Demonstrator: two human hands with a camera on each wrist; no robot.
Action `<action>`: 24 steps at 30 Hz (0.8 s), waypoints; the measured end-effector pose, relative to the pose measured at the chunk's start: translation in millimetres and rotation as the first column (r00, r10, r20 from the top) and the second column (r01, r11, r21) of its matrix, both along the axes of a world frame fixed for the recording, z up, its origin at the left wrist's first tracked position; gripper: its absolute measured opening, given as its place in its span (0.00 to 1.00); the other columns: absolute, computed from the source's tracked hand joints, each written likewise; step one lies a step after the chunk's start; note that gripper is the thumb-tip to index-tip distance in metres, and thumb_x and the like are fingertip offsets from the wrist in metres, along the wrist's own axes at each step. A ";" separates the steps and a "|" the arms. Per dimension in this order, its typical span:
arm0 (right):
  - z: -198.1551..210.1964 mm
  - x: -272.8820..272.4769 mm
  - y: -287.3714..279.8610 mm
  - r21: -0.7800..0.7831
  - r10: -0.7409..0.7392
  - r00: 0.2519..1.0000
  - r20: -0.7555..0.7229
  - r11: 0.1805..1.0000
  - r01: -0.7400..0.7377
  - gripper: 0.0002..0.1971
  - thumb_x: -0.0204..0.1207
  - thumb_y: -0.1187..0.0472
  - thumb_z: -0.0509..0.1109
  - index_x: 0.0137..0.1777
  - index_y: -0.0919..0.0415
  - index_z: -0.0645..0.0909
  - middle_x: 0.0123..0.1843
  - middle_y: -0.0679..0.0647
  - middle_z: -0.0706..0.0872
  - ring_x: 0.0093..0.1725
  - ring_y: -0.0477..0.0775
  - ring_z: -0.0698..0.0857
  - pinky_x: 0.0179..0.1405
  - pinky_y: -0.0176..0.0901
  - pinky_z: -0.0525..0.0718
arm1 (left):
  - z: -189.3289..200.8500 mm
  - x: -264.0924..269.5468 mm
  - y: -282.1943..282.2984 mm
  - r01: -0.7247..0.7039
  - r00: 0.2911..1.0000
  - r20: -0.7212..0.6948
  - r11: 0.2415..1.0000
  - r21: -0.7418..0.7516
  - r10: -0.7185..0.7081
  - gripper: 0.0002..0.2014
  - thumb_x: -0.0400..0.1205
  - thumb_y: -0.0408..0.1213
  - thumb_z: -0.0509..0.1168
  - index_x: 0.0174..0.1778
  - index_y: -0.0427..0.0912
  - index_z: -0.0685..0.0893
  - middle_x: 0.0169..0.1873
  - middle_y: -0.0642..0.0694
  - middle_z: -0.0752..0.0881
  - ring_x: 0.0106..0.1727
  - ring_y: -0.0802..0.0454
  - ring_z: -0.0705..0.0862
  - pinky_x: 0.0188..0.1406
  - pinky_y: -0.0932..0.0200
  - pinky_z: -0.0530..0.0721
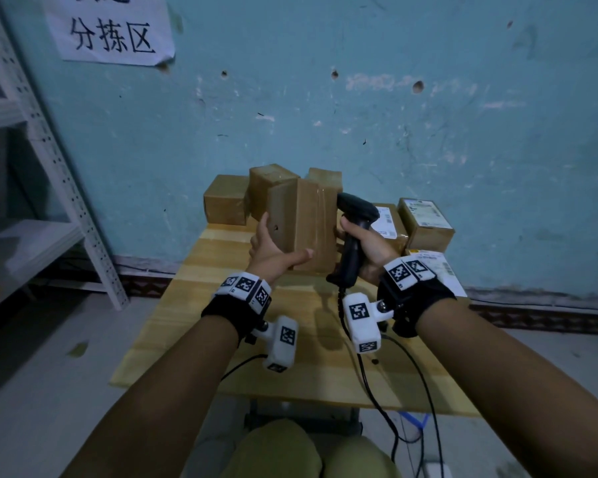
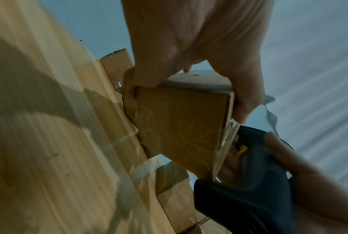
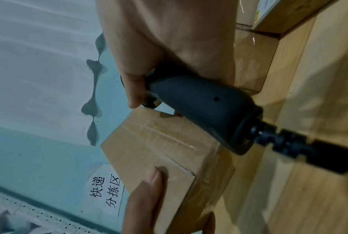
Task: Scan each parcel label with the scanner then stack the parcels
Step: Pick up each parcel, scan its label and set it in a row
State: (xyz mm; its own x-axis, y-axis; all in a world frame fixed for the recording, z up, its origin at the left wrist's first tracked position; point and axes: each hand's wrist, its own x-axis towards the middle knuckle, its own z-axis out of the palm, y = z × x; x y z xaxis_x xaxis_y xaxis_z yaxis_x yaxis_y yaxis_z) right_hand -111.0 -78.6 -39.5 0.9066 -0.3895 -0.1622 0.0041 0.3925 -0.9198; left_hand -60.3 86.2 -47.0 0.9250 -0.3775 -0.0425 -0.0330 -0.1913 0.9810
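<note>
my left grip (image 1: 271,250) clasps an upright parcel (image 1: 302,225) above the bench (image 1: 290,339); my right grip (image 1: 363,246) wraps the scanner (image 1: 354,232) just beside it. labelled parcels (image 1: 423,222) lie beyond the right grip, unstacked; scanning seems midway.

- Left hand (image 1: 273,251) grips brown taped parcel (image 1: 302,224), held upright above wooden table (image 1: 221,339).
- Right hand (image 1: 363,244) grips black corded scanner (image 1: 354,232), beside parcel's right edge.
- Labelled parcels (image 1: 425,219) at table's right; plain cartons (image 1: 227,201) behind.
</note>
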 end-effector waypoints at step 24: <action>9.0 -18.6 13.2 0.084 0.025 0.999 0.048 0.996 -0.029 0.21 0.80 0.66 0.64 0.73 0.64 0.70 0.50 0.59 0.86 0.48 0.56 0.86 0.46 0.51 0.85 | -8.3 -8.9 2.5 0.020 0.976 0.216 0.998 0.060 -0.033 0.65 0.62 0.27 0.81 0.81 0.45 0.36 0.81 0.43 0.45 0.82 0.48 0.49 0.79 0.54 0.54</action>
